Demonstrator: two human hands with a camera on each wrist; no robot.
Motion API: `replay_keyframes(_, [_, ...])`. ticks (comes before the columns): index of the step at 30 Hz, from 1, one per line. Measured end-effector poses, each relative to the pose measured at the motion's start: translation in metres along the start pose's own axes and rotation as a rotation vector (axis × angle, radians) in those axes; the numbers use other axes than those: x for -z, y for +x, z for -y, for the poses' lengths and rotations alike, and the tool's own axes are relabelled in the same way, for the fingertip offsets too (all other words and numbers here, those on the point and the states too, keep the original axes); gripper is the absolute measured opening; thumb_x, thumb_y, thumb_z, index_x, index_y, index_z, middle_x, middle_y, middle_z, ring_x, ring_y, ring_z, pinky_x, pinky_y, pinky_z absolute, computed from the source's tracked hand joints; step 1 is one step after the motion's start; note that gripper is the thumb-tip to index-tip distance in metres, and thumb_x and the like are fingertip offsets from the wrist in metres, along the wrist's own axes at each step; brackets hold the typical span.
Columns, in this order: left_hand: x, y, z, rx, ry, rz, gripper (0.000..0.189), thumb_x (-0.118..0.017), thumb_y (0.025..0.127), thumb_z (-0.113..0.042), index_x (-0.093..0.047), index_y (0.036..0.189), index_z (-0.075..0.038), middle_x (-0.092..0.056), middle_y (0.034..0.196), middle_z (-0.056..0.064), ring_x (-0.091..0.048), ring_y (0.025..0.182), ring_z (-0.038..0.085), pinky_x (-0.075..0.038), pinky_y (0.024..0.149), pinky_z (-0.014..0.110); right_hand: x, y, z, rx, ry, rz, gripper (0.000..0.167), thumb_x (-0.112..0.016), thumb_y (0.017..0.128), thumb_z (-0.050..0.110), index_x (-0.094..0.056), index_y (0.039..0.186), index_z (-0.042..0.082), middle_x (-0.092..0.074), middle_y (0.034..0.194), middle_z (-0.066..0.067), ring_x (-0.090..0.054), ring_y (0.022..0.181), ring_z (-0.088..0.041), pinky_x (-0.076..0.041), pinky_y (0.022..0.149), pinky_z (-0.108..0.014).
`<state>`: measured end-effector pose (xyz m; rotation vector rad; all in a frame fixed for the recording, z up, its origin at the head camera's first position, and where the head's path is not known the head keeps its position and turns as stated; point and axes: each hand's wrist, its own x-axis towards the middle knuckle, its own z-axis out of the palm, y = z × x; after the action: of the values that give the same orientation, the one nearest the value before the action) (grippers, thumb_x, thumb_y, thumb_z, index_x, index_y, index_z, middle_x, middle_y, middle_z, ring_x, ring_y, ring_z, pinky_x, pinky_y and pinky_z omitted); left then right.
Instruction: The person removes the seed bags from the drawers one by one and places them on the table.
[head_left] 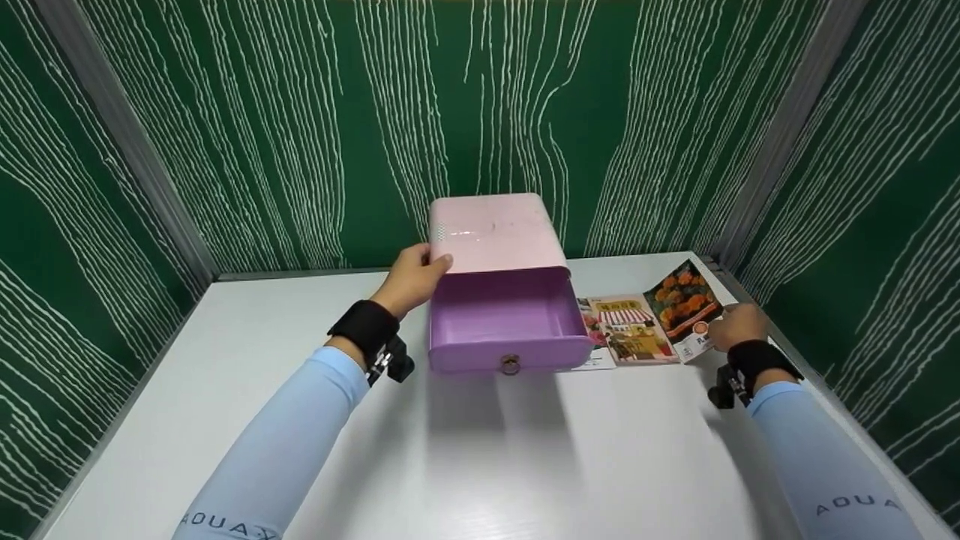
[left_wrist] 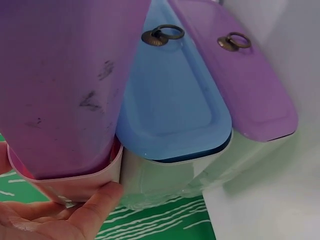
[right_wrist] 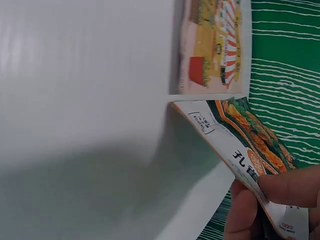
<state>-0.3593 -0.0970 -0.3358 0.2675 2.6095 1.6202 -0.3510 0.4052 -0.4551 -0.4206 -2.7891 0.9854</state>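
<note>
The white table (head_left: 165,375) was under everything. On it stood my drawer box (head_left: 495,232), pink at the top, and its upper purple drawer (head_left: 495,307) was pulled out. Below it were a blue drawer (left_wrist: 175,100) and a lower purple drawer (left_wrist: 240,75). My left hand (head_left: 414,281) gripped the pink side. My right hand (head_left: 740,328) pinched a flower packet (head_left: 682,300), tilted, between thumb and finger. Beside it, an awning packet (head_left: 631,330) lay flat, right of the drawer box. A small ring (head_left: 511,365) hung on the upper drawer's front.
</note>
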Motion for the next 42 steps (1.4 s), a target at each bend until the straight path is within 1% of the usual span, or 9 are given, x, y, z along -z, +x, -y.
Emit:
replay_keyframes(3, [0.000, -0.001, 0.000, -0.011, -0.003, -0.005, 0.051, -0.049, 0.116, -0.022, -0.048, 0.157, 0.008, -0.060, 0.152, 0.025, -0.058, 0.137, 0.031, -0.048, 0.118, 0.047, -0.004, -0.002, -0.003, 0.023, -0.001, -0.005, 0.057, -0.047, 0.093, -0.002, -0.045, 0.142, -0.031, -0.059, 0.132, -0.050, -0.066, 0.098, -0.054, -0.057, 0.070, -0.040])
replay_keyframes(6, [-0.001, -0.002, 0.000, -0.015, -0.005, -0.011, 0.050, -0.049, 0.116, -0.021, -0.048, 0.157, 0.008, -0.060, 0.151, 0.025, -0.058, 0.137, 0.032, -0.048, 0.118, 0.047, -0.005, -0.002, -0.007, -0.005, 0.000, 0.015, 0.059, -0.051, 0.092, 0.000, -0.045, 0.143, -0.031, -0.058, 0.135, -0.049, -0.069, 0.097, -0.050, -0.055, 0.065, -0.034])
replay_keyframes(9, [-0.002, -0.002, 0.000, -0.011, -0.006, -0.015, 0.050, -0.049, 0.116, -0.021, -0.048, 0.157, 0.007, -0.060, 0.152, 0.025, -0.058, 0.139, 0.032, -0.048, 0.119, 0.047, -0.006, -0.002, -0.012, -0.027, -0.028, 0.021, 0.058, -0.057, 0.091, 0.001, -0.050, 0.140, -0.029, -0.060, 0.134, -0.048, -0.068, 0.102, -0.052, -0.060, 0.072, -0.042])
replay_keyframes(13, [-0.001, -0.002, -0.001, -0.011, -0.005, -0.018, 0.050, -0.050, 0.116, -0.022, -0.048, 0.157, 0.006, -0.060, 0.153, 0.024, -0.058, 0.139, 0.031, -0.048, 0.119, 0.048, -0.008, 0.001, -0.021, -0.045, -0.111, 0.012, 0.038, -0.061, 0.089, 0.004, -0.066, 0.112, -0.025, -0.066, 0.120, -0.045, -0.062, 0.100, -0.051, -0.056, 0.083, -0.056])
replay_keyframes(15, [-0.001, -0.002, -0.001, -0.012, -0.006, -0.020, 0.050, -0.050, 0.116, -0.022, -0.049, 0.157, 0.006, -0.060, 0.152, 0.024, -0.058, 0.138, 0.031, -0.048, 0.119, 0.048, -0.010, 0.003, -0.025, -0.066, -0.137, 0.014, 0.029, -0.063, 0.089, 0.007, -0.068, 0.097, -0.021, -0.067, 0.113, -0.043, -0.061, 0.095, -0.049, -0.055, 0.084, -0.059])
replay_keyframes(17, [-0.001, -0.002, -0.001, -0.014, -0.007, -0.020, 0.049, -0.050, 0.116, -0.022, -0.050, 0.157, 0.006, -0.061, 0.152, 0.024, -0.059, 0.137, 0.031, -0.049, 0.118, 0.048, -0.012, 0.004, -0.028, -0.084, -0.158, 0.022, 0.027, -0.064, 0.090, 0.009, -0.070, 0.091, -0.017, -0.069, 0.108, -0.041, -0.062, 0.092, -0.048, -0.055, 0.082, -0.059])
replay_keyframes(29, [-0.002, 0.001, 0.001, -0.009, -0.014, -0.020, 0.049, -0.050, 0.116, -0.022, -0.051, 0.156, 0.006, -0.062, 0.150, 0.023, -0.060, 0.134, 0.029, -0.049, 0.117, 0.046, -0.011, -0.002, -0.030, -0.135, -0.193, 0.089, 0.041, -0.066, 0.094, 0.017, -0.069, 0.107, -0.021, -0.071, 0.109, -0.041, -0.067, 0.082, -0.042, -0.054, 0.065, -0.044])
replay_keyframes(37, [-0.002, 0.000, 0.000, -0.016, 0.010, -0.023, 0.049, -0.050, 0.115, -0.022, -0.053, 0.153, 0.007, -0.064, 0.147, 0.023, -0.060, 0.129, 0.026, -0.050, 0.115, 0.044, -0.009, -0.003, -0.029, -0.146, -0.239, 0.097, 0.056, -0.068, 0.096, 0.023, -0.064, 0.122, -0.027, -0.067, 0.122, -0.045, -0.070, 0.096, -0.051, -0.058, 0.073, -0.051])
replay_keyframes(42, [-0.001, -0.001, 0.000, 0.000, -0.006, -0.018, 0.049, -0.050, 0.115, -0.023, -0.052, 0.154, 0.007, -0.062, 0.149, 0.023, -0.058, 0.130, 0.027, -0.049, 0.117, 0.045, -0.003, -0.008, -0.013, -0.113, -0.230, 0.080, 0.046, -0.068, 0.098, 0.020, -0.068, 0.113, -0.024, -0.072, 0.112, -0.041, -0.070, 0.091, -0.048, -0.059, 0.074, -0.054])
